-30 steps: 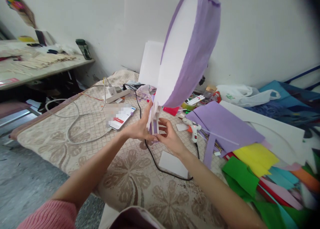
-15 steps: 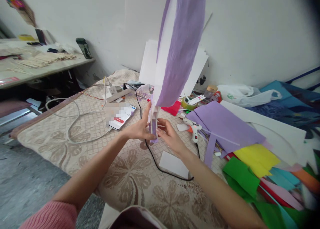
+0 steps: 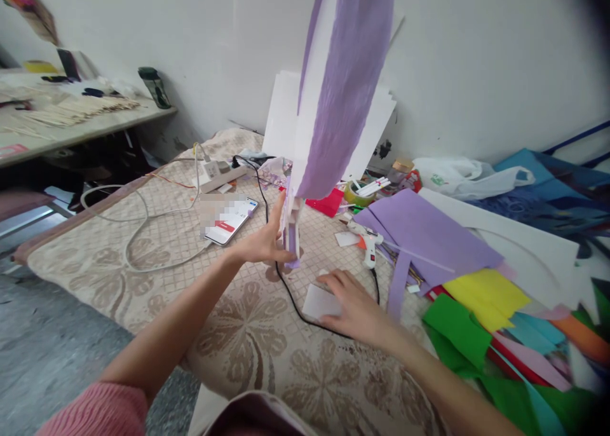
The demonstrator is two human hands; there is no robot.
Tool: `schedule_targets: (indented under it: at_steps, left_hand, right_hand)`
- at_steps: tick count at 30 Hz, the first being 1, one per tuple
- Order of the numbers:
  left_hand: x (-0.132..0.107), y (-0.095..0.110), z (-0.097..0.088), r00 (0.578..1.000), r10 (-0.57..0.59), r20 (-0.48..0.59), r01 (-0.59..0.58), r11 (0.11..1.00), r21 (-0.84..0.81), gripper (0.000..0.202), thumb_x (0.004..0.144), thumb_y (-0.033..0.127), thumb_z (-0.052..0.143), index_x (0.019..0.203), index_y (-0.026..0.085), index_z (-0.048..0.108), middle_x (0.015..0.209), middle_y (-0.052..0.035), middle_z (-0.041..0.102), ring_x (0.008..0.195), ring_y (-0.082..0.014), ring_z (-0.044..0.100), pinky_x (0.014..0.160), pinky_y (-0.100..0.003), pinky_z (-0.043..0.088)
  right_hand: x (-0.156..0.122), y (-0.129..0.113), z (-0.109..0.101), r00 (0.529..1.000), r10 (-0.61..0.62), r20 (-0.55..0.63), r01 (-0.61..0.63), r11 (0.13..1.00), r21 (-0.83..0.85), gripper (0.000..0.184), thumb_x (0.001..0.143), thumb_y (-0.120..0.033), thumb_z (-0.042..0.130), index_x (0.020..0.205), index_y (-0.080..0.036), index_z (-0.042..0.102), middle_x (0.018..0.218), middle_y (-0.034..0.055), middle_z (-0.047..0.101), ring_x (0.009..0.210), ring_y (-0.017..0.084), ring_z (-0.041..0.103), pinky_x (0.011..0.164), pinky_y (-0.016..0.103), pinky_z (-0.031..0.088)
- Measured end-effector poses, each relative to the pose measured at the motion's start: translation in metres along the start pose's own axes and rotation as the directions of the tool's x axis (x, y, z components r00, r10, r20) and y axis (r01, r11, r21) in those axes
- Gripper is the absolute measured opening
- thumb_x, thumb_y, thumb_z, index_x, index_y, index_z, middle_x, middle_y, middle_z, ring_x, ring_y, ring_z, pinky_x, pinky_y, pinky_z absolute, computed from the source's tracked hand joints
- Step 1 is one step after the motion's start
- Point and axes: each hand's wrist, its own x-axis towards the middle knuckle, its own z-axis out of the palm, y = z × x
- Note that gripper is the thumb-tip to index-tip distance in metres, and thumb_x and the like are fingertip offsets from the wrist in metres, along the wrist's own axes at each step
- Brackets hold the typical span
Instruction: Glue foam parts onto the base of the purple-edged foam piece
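My left hand (image 3: pixel 262 242) is closed around the narrow lower end of a tall paper craft piece (image 3: pixel 350 99). White board forms its body, with wrinkled purple paper along its sides. It stands nearly upright, leaning slightly right, and its top runs out of view. My right hand (image 3: pixel 359 312) is over a small white rectangular card (image 3: pixel 318 304) on the table, fingers spread and partly covering it. Whether the fingertips touch the card, I cannot tell. Just beyond that hand lies a white hot glue gun (image 3: pixel 370 245) with a black cord.
A phone (image 3: pixel 231 221) on a white cable lies left, near a power strip (image 3: pixel 219 177). Purple sheets (image 3: pixel 429 232) and coloured felt pieces (image 3: pixel 457 328) spread over the right side. Behind are tape (image 3: pixel 359 197), a plastic bag (image 3: pixel 469 177) and white boards (image 3: pixel 281 115). A bottle (image 3: pixel 155 88) stands on another table.
My right hand has left the base of the craft piece and moved down and right to the white card. My left hand still holds the piece in about the same place.
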Motion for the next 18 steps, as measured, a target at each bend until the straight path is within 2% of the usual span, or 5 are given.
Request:
schedule_targets:
  at_steps: [5,9,11,14,18]
  left_hand:
    - [0.0,-0.001,0.001,1.0,-0.006,0.003,0.007,1.0,-0.014,0.136,0.065,0.033,0.081,0.149,0.036,-0.025,0.157,-0.0018,-0.036,0.146,-0.0471,-0.018,0.112,-0.065,0.029]
    - [0.0,-0.001,0.0,1.0,-0.028,0.003,0.028,0.999,-0.037,0.139,0.064,0.035,0.083,0.149,0.036,-0.026,0.157,-0.0025,-0.037,0.146,-0.0476,-0.017,0.112,-0.065,0.03]
    - [0.0,0.0,0.0,0.999,-0.045,0.006,0.045,0.998,-0.034,0.139,0.063,0.035,0.083,0.148,0.036,-0.027,0.157,-0.0021,-0.037,0.145,-0.0478,-0.018,0.112,-0.065,0.03]
    - [-0.001,0.002,0.0,0.999,-0.036,0.018,0.037,0.999,-0.035,0.138,0.065,0.034,0.082,0.148,0.036,-0.029,0.156,-0.0015,-0.038,0.146,-0.0464,-0.018,0.113,-0.065,0.029]
    - [-0.001,0.004,0.0,1.0,0.006,0.03,-0.005,0.999,-0.046,0.135,0.068,0.036,0.08,0.147,0.035,-0.03,0.156,-0.0021,-0.039,0.147,-0.0448,-0.017,0.114,-0.064,0.027]
  right_hand:
    - [-0.022,0.007,0.015,0.999,0.016,-0.035,-0.018,0.998,-0.068,0.056,0.071,-0.015,0.076,0.122,-0.021,0.053,0.116,0.0096,0.055,0.113,0.028,0.055,0.099,0.049,0.049]
    - [-0.008,0.006,0.013,0.978,-0.145,-0.153,0.132,0.987,-0.091,0.049,0.079,-0.015,0.072,0.124,-0.022,0.051,0.115,0.0092,0.053,0.105,0.023,0.06,0.091,0.04,0.055]
    - [0.001,0.003,0.011,0.932,-0.287,-0.22,0.261,0.955,-0.138,0.041,0.086,-0.015,0.066,0.124,-0.023,0.052,0.111,0.0083,0.056,0.101,0.022,0.061,0.086,0.036,0.056]
    - [0.014,-0.003,0.009,0.82,-0.49,-0.296,0.428,0.868,-0.253,0.034,0.094,-0.016,0.057,0.126,-0.023,0.051,0.103,0.0073,0.063,0.094,0.02,0.062,0.083,0.036,0.054]
    - [0.028,-0.009,0.009,0.71,-0.611,-0.351,0.508,0.789,-0.346,0.022,0.095,-0.015,0.055,0.117,-0.019,0.053,0.096,0.0071,0.067,0.089,0.02,0.061,0.081,0.036,0.052]
